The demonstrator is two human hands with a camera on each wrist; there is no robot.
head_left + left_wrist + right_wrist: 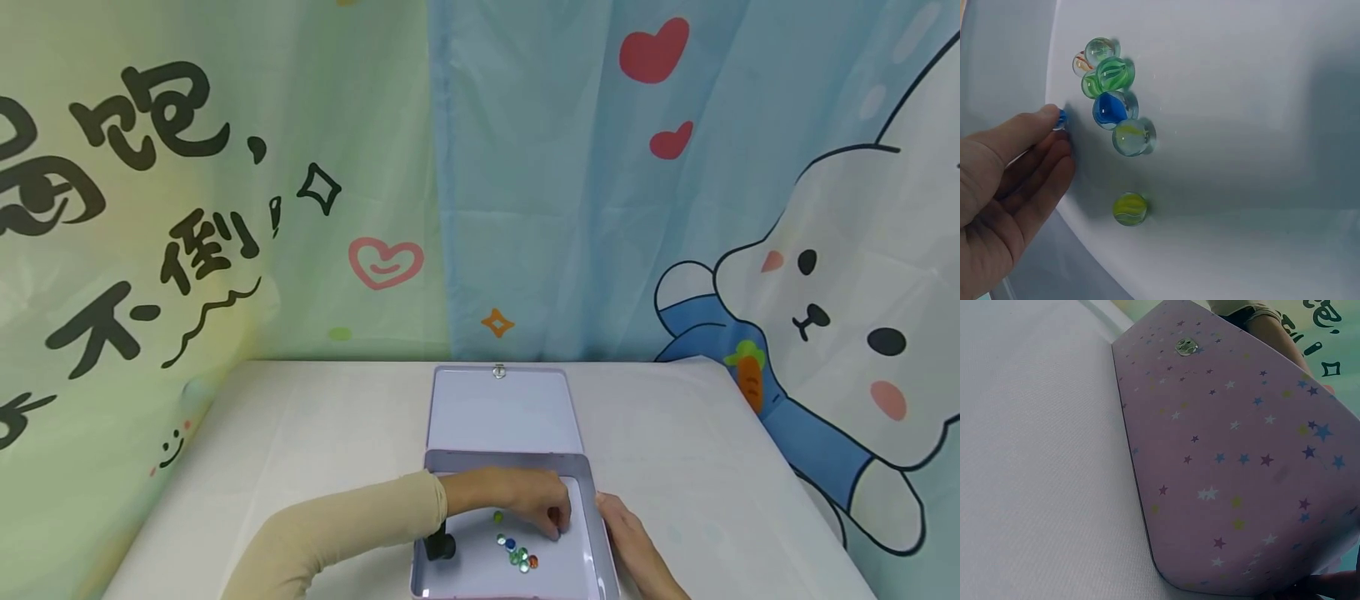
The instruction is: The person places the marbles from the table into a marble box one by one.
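My left hand [528, 498] reaches over an open case [597, 554] and pinches a small blue marble [1061, 119] between thumb and fingertips, low over the white bottom near the wall. Beside it in the left wrist view lies a cluster of glass marbles: a blue swirled one [1110, 110], a green one [1115, 74], an orange-streaked one [1082, 64] and others. A yellow-green marble [1130, 209] sits apart from them. My right hand [630, 542] rests against the right outer side of the case, fingertips at its rim. The case's pink, star-printed outside [1241, 481] fills the right wrist view.
The case's lid [502, 412] is folded back flat on the white table [697, 450], its metal clasp [499, 372] at the far edge. A printed curtain [525, 208] hangs behind the table. A black wrist camera [440, 543] hangs under the left sleeve.
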